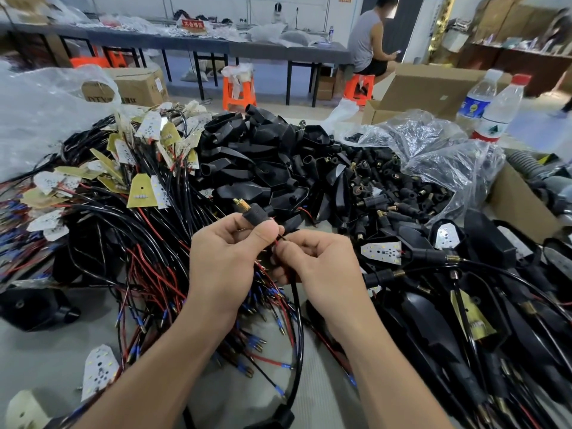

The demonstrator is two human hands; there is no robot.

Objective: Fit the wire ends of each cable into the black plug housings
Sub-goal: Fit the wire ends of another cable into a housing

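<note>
Workshop room behind, with long grey far tables point(278, 49), orange plastic stools point(238, 91), at least three, and one person point(368, 41) seated well off, back turned. Nearer, a pale grey table point(40, 351), smooth and matte, almost buried in parts.

Left side: tangled heap of thin glossy wires point(148, 243), black and red, too many to count, many tipped with blue sleeves and brass pins. Among them flat boards point(99, 370), shield-shaped, some white with small dots, some mustard yellow; dozens.

Centre back: mound of black housings point(263, 156), hard shiny plastic, angular shells with round necks, uncountable. To its right, one crinkled clear plastic bag point(433, 150) spilling small black plugs with brass ends. Behind that, one open cardboard box point(433, 88) and two clear bottles point(476, 100), one white-capped, one red-capped.

Centre front: left hand point(226, 252) and right hand point(315, 258) held over the wires, fingertips nearly touching. Left hand curled, pinching one plug point(255, 215) between thumb and fingers: short black ribbed body, brass threaded tip pointing up and left. Right hand curled too, thumb and forefinger pinching one red wire point(278, 241) just at the plug's rear end. One black cable point(298, 320) running from under the right hand in a long curve down toward the near table edge.
</note>
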